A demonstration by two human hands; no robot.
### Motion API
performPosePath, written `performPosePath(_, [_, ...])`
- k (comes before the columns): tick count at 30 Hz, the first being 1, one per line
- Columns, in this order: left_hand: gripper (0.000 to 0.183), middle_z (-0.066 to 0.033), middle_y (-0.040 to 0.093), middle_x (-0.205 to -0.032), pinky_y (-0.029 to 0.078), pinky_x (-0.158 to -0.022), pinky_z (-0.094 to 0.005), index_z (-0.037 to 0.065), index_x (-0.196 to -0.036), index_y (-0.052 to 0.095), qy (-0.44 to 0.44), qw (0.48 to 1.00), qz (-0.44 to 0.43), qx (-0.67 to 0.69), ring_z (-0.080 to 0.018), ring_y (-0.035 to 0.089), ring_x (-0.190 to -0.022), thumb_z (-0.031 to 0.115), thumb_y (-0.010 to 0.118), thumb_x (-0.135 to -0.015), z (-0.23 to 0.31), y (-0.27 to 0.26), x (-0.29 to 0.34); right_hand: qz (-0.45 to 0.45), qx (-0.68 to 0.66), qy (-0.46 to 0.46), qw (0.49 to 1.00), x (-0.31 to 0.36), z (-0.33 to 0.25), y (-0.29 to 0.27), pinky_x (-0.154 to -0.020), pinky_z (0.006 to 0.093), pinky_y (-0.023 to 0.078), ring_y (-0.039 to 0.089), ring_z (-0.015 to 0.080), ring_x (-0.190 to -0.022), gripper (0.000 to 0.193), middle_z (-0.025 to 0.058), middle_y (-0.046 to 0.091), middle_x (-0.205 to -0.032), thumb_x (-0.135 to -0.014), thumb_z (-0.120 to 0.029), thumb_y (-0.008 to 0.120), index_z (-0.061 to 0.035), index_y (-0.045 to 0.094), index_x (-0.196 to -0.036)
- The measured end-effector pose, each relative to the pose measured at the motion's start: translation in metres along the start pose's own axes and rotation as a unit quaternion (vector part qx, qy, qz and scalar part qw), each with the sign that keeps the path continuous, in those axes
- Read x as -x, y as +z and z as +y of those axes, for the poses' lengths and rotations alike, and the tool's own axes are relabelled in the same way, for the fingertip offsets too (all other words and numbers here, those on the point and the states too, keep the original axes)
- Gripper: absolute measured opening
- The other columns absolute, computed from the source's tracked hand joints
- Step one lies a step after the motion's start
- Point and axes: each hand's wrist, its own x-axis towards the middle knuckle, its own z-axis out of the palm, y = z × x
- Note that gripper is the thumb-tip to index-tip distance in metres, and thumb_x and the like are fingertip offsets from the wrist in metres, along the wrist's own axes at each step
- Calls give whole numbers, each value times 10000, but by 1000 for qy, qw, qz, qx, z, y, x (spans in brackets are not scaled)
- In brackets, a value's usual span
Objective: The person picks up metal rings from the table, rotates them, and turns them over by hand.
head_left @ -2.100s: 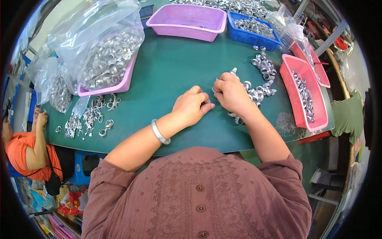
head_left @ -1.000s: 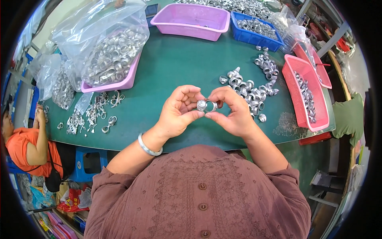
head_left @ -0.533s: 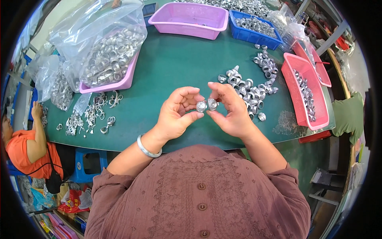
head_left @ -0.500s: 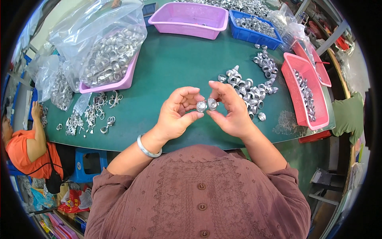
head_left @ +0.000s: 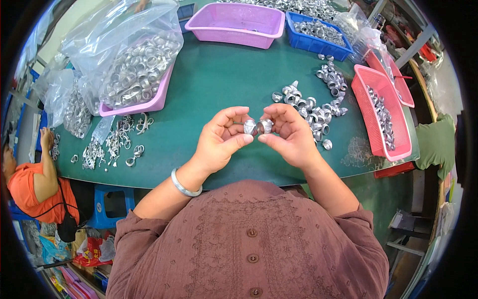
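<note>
Between the thumb and fingers of my left hand (head_left: 219, 134) is a silver ring (head_left: 249, 126), pinched upright. My right hand (head_left: 290, 135) pinches a second silver ring (head_left: 265, 126) right beside it; whether the two rings touch, I cannot tell. Both hands hover over the near part of the green table (head_left: 214, 74), fingertips facing each other. Just beyond my right hand lies a loose heap of silver rings (head_left: 318, 117), reaching to a smaller cluster (head_left: 332, 77) farther back.
A pink basket (head_left: 358, 94) with rings stands at the right, a blue one (head_left: 318, 48) and a purple one (head_left: 234, 37) at the back. At left, bagged rings (head_left: 142, 70) fill a purple basket (head_left: 144, 106); small silver pieces (head_left: 114, 142) lie nearer. A person in orange (head_left: 37, 187) sits at left.
Both rings have been turned in my fingers: their round, patterned faces showed before, and now their smoother sides show. My hands have stayed in nearly the same place.
</note>
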Motion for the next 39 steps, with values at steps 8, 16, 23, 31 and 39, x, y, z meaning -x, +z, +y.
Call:
performPosePath(8, [332,-106,583,-1024,515,-756,-267,0,-1160,487,-122,982,15,146,-179,607,-881,83,569,-849,6,-1,0,10,-275,167,947,0,-1,-11,-743,275,504,595,148,-852,331,91,597,-972,-739,29,656,22,532,-1045])
performPosePath(16, [331,-127,574,-1071,512,-807,-278,-17,-1190,465,-153,960,-2,236,-202,602,-930,77,522,-877,5,-6,-1,-6,-302,169,938,1,1,-12,-767,281,499,589,160,-876,336,97,594,-982,-744,42,640,32,536,-1063])
performPosePath(23, [366,-160,534,-1143,504,-834,-282,-29,-1231,427,-181,942,-11,282,-212,591,-967,85,492,-890,9,-7,-2,35,-300,175,937,0,-4,-13,-733,296,514,591,167,-862,317,83,596,-957,-768,22,624,-4,556,-1077])
performPosePath(31, [406,-94,551,-1068,469,-817,-253,37,-1227,471,-113,983,46,135,-130,555,-898,23,566,-832,2,-2,-1,36,-192,96,976,2,2,-9,-802,280,467,534,148,-922,462,70,546,-1003,-743,59,620,-14,487,-1179])
performPosePath(39, [367,-19,560,-956,436,-747,-209,44,-1142,563,-79,992,46,-86,-85,516,-857,-3,620,-783,7,-2,0,20,-38,13,999,3,4,-4,-783,258,435,504,136,-936,621,89,512,-1038,-730,102,587,-44,367,-1291])
